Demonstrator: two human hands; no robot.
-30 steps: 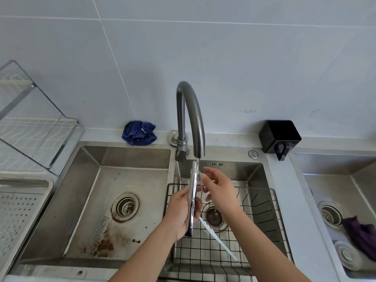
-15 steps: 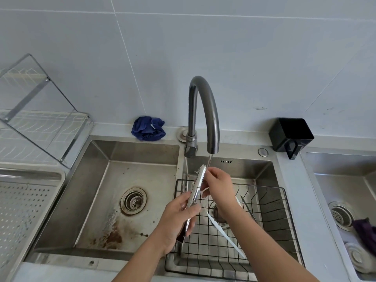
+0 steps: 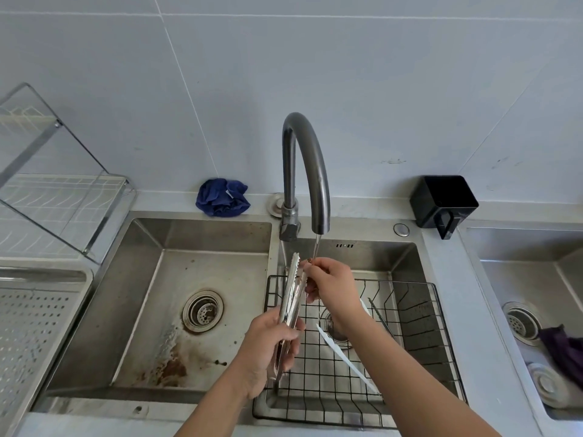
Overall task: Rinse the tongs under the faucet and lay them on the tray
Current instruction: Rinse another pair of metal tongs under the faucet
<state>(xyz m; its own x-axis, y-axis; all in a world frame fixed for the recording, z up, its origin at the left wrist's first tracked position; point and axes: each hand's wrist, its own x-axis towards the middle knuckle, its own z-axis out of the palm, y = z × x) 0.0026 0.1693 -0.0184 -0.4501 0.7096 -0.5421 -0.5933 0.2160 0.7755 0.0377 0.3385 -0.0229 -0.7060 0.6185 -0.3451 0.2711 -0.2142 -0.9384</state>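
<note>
Tongs tipping out of the stream as the rinse is winding down

The left hand [image 3: 271, 348] is wrapping its fingers closed around the handle end of the tongs [image 3: 291, 298], holding them over the wire basket [image 3: 419, 329] in the right-hand sink basin, while the right hand [image 3: 331, 285] is pinching lightly at the toothed tips with thumb and fingertips, the other fingers loosely curled. A second ago the tongs were standing nearly upright right under the faucet [image 3: 304, 171]; now they are leaning left, and the thin stream is falling on the right hand's fingers just beside the tips rather than down the blades. That suggests the rinsing is nearly finishing, with the carry to the perforated tray [image 3: 38, 313], well apart at the far left, not yet beginning.
</note>
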